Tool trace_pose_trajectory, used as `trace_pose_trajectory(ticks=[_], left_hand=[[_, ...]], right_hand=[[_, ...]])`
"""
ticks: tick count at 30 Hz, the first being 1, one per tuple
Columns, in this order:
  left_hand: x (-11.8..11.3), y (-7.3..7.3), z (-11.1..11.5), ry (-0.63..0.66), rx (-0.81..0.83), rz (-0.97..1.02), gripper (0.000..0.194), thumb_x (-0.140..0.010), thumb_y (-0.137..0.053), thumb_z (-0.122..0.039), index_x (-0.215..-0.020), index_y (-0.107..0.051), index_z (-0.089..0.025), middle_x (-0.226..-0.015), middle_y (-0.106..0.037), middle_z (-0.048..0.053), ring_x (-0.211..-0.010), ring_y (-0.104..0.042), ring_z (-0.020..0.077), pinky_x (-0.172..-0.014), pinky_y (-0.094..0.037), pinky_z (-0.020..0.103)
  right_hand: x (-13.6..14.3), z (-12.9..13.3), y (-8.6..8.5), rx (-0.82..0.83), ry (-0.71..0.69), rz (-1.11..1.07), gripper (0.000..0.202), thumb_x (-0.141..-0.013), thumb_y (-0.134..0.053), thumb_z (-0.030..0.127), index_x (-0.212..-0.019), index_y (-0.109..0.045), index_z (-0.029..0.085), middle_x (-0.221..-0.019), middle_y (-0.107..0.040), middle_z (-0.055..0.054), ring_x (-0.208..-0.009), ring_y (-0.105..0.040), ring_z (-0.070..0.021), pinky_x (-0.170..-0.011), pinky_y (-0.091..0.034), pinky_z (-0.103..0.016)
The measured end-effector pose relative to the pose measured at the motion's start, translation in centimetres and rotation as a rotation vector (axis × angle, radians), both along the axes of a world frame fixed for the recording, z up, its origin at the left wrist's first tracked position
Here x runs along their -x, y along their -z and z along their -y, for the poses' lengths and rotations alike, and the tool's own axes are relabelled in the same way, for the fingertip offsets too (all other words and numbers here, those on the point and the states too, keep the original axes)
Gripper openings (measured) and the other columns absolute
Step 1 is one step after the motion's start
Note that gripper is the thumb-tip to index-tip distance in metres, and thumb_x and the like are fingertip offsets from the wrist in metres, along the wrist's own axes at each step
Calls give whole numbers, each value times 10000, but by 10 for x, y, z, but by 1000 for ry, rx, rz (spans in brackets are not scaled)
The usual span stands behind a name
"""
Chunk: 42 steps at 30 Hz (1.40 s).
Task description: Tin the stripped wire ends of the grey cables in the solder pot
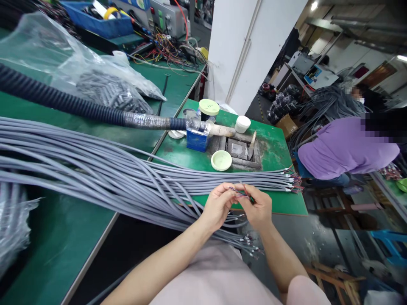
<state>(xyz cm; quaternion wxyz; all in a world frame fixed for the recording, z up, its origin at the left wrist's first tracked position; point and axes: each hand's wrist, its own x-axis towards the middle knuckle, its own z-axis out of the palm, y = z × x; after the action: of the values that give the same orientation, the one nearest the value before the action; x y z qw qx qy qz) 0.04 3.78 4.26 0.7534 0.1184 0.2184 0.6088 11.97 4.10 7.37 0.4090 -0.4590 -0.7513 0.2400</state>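
My left hand (218, 205) is closed, thumb and fingers pinching the thin coloured wires (241, 193) at a cable's end. Opposite it, my right hand (258, 207) pinches the same wires, its fingertips almost meeting those of the left. Beneath and behind both hands runs a large bundle of grey cables (127, 163), coming in from the left. Stripped cable ends (291, 182) with white collars and fine wires lie at the bench's right side. More cable ends (249, 241) hang below my hands, in front of my body.
Behind the cables is a square metal pot (239, 149) set into the green bench (273, 144), a scraper (252, 145) leaning in it. A pale green dish (221, 160), a white tub (242, 124) and a black ribbed hose (79, 106) are near. A person in purple (343, 144) sits at right.
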Motion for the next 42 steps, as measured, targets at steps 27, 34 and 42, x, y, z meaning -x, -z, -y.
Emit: trace_pose_trajectory(ticks=[27,34,42], left_hand=[[11,9,-24,-266,46,-307,149,-751,-704,-292,-771,-642,-158,-711,-660,-8,-608,-539,89,-609,-419,215],[55,20,-18,-348,-466,-1268,154,-820,-635,-243,-963,-681,-209,-944,-712,63,-912,-602,210,-868,-414,356],[59,39,-17,-300,-716,-1669,161,-883,-526,-232,-973,-659,-221,-846,-716,46,-803,-613,194,-802,-362,358]], right_hand=[[17,-61,-5,12,-108,41,136,-895,-534,254,-778,-583,204,-771,-556,-15,-749,-537,-161,-703,-421,-296],[16,-118,-4,-87,-79,263,124,-849,-603,269,-789,-675,188,-830,-563,-38,-842,-534,-191,-788,-421,-339],[34,-151,15,-93,-126,700,168,-839,-633,314,-803,-755,205,-804,-573,-55,-815,-470,-208,-740,-359,-348]])
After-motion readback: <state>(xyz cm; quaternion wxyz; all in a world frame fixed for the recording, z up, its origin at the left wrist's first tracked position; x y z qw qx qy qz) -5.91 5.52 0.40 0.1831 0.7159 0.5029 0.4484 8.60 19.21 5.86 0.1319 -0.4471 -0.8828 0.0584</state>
